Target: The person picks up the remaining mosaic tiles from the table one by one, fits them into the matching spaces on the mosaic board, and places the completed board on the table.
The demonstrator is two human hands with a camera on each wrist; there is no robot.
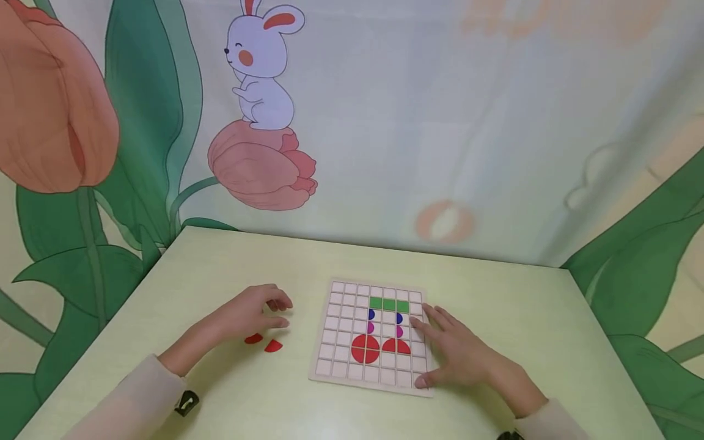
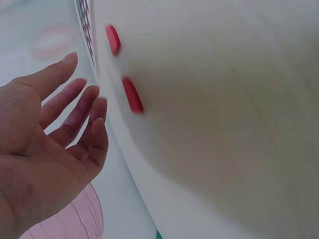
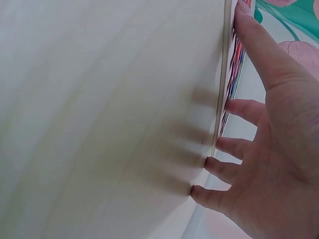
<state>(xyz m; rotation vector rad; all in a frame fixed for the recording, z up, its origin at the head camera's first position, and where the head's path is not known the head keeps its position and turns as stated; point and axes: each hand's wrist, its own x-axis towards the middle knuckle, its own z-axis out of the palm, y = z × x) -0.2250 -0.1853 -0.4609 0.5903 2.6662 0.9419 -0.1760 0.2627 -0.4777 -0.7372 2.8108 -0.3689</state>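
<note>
While the head cam gets my left hand (image 1: 242, 315) from the back, the wrist cam catches its palm, fingers loosely curved. Two loose red wedges (image 1: 273, 346) sit just my side of those fingertips. Right of them's a gridded board (image 1: 324, 367): three green squares (image 1: 388, 304), two blue half-circles (image 1: 399, 318), two pink ones (image 1: 399, 331), six red quarters (image 1: 359, 355). My right hand (image 1: 464, 353), fingers spread, touches its right edge. Pale yellow table (image 1: 264, 397), bunny-print curtain (image 1: 385, 122) behind.

The pale board (image 1: 324, 366) is square-gridded, its pieces (image 1: 359, 355) green, blue, magenta and red, the loose pieces (image 1: 273, 346) red.
</note>
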